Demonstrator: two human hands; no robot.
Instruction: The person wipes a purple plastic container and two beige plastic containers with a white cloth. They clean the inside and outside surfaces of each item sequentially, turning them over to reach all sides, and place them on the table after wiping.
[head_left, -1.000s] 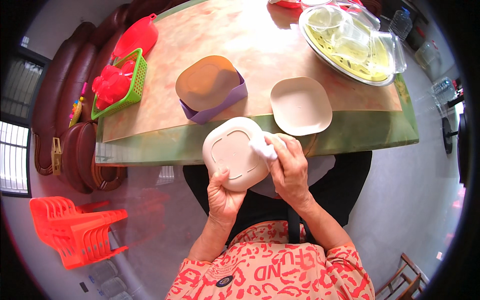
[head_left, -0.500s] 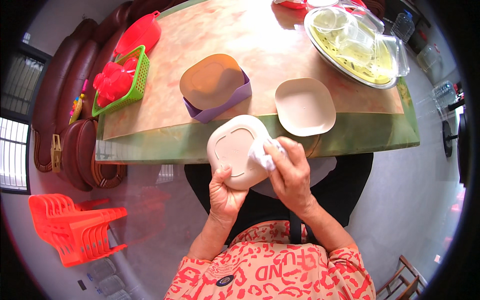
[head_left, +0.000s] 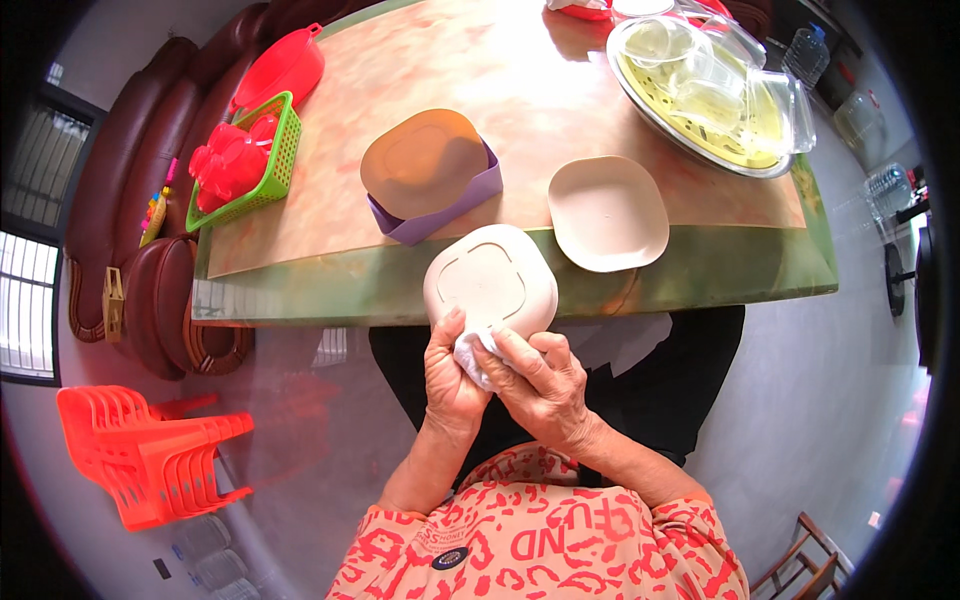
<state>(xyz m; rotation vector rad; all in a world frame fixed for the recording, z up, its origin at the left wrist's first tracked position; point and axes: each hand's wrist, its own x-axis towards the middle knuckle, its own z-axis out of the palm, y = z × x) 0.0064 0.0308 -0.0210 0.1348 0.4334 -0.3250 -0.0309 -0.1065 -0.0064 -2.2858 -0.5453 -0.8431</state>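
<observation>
On the surface a cream plate lies near the front edge, a brown stack in a purple holder beside it, a green basket at the left edge. The white dish is held just off the front edge, its underside up, roughly square. Left hand fingers grip its near rim; right hand closes on a white cloth against it.

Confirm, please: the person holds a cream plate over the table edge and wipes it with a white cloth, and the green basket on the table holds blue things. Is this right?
Not quite. In the head view the things in the green basket are red, not blue. The rest holds: both hands, left and right, hold the cream plate over the table edge with a white cloth on it.
</observation>
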